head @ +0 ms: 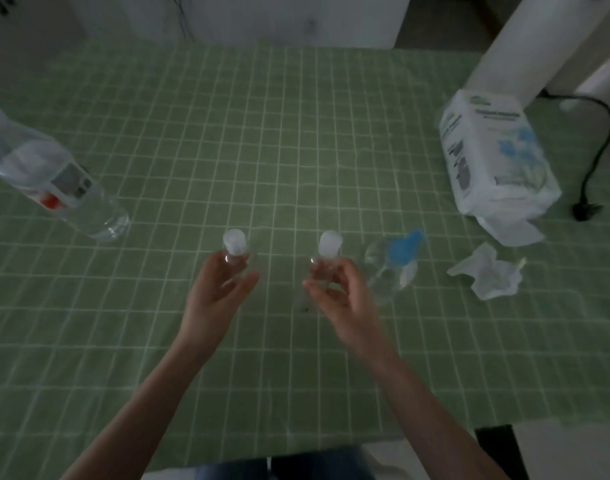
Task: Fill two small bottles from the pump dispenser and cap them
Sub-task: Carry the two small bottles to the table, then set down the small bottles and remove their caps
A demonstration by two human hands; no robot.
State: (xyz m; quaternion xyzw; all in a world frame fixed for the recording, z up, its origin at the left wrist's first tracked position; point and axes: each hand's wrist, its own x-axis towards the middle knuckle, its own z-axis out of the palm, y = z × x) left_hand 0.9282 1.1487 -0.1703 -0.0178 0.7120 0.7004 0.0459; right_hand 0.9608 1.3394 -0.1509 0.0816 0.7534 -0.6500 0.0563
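Note:
Two small clear bottles with white caps stand upright on the green checked tablecloth [296, 133]. My left hand [218, 282] is curled around the left small bottle [235, 245], fingers on its body below the cap. My right hand [334, 285] grips the right small bottle [329, 247] in the same way. The pump dispenser [395, 261], clear with a blue pump head, stands just right of my right hand, close to my fingers but apart from them.
A large clear water bottle [54, 185] with a red-and-grey label stands at the far left. A white tissue pack [494, 161] sits at the right, a crumpled tissue [487, 273] in front of it. A black cable and plug [586, 209] lie at the right edge.

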